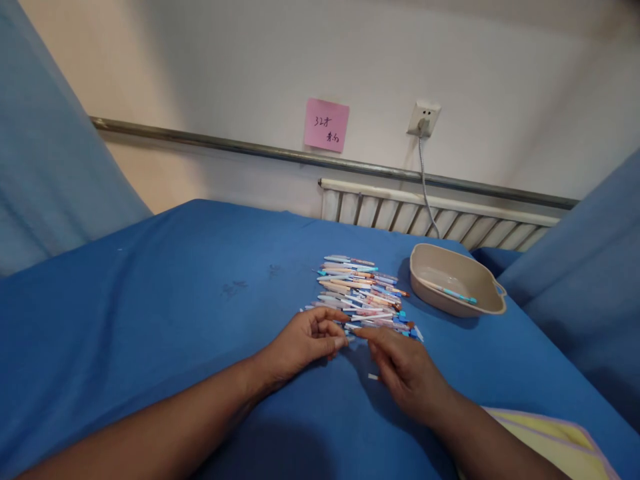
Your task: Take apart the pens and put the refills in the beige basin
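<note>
A heap of several pastel pens (361, 293) lies on a blue cloth-covered table (175, 300). My left hand (305, 341) rests at the near edge of the heap, fingers curled and pinched on a pen end. My right hand (405, 367) meets it from the right, fingers pinched on the same pen (356, 327). A small white piece (373, 377) lies on the cloth under my right hand. A beige oval tray (487, 303) to the right of the heap holds one pen (450, 291).
The wall behind carries a pink sticky note (326, 125), a socket with a plugged cable (423, 120), a metal rail and a white radiator (430, 213). Blue fabric hangs at both sides. A yellow cloth (550, 440) lies at the near right.
</note>
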`<state>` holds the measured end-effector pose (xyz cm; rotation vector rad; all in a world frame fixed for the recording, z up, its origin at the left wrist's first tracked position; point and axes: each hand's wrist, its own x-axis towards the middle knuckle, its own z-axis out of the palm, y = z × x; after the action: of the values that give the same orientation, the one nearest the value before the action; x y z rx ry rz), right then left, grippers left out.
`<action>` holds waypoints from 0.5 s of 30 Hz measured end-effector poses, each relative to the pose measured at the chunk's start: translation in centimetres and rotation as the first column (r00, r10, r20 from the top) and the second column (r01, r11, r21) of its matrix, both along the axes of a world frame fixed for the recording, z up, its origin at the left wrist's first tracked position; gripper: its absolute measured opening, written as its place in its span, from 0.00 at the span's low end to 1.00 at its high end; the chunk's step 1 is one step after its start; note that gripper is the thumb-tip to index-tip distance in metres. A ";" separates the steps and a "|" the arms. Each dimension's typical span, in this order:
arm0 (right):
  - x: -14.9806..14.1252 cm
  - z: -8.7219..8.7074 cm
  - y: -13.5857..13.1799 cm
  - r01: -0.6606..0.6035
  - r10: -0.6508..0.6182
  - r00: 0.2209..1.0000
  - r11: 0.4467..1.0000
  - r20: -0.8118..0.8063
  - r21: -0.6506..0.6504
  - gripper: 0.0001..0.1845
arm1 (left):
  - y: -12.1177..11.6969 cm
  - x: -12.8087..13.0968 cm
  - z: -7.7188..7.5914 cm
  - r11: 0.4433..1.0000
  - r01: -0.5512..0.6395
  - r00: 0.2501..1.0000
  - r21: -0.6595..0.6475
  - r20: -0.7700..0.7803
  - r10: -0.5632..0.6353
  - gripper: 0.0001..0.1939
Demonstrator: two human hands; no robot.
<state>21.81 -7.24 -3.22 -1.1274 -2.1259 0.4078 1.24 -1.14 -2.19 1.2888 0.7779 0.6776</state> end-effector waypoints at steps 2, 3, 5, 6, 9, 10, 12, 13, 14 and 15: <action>0.4 -0.2 0.4 0.067 -0.067 0.996 0.998 -0.062 -0.002 0.20 | 0.4 -0.4 0.4 0.990 -0.043 0.996 0.134 -0.070 0.053 0.17; 0.5 -0.2 0.5 0.102 -0.102 0.992 0.995 -0.076 -0.008 0.19 | 0.6 -0.6 0.5 0.973 -0.041 0.989 0.226 -0.130 0.072 0.15; 0.8 -0.3 0.8 0.161 -0.163 0.982 0.987 -0.094 -0.028 0.17 | 0.9 -1.1 0.7 0.900 0.062 0.948 0.432 -0.307 0.082 0.10; 0.9 -0.3 0.9 0.180 -0.184 0.978 0.983 -0.104 -0.041 0.17 | 0.9 -1.2 0.7 0.842 0.153 0.909 0.517 -0.409 0.086 0.08; 1.0 -0.2 1.0 0.207 -0.215 0.969 0.976 -0.125 -0.072 0.17 | 0.9 -1.4 0.5 0.658 0.401 0.761 0.638 -0.631 0.149 0.07; 0.9 -0.2 1.1 0.207 -0.215 0.968 0.975 -0.127 -0.077 0.17 | 0.8 -1.4 0.4 0.614 0.448 0.721 0.651 -0.668 0.182 0.07; 0.8 -0.3 1.1 0.193 -0.202 0.971 0.978 -0.126 -0.081 0.16 | 0.5 -1.1 0.4 0.550 0.519 0.653 0.654 -0.719 0.239 0.07; 0.7 -0.3 1.1 0.182 -0.191 0.974 0.980 -0.123 -0.084 0.16 | 0.4 -0.9 0.5 0.527 0.548 0.623 0.649 -0.738 0.261 0.07; 0.7 -0.3 1.2 0.171 -0.181 0.976 0.981 -0.119 -0.089 0.15 | 0.2 -0.6 0.6 0.510 0.573 0.595 0.642 -0.754 0.280 0.07; 0.7 -0.3 1.2 0.159 -0.170 0.979 0.982 -0.114 -0.097 0.15 | 0.0 -0.4 0.8 0.497 0.595 0.569 0.632 -0.768 0.295 0.06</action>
<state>22.48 -6.03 -3.55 -1.2846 -1.9089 0.4830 0.81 -1.09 -1.38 2.7553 1.0570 0.1888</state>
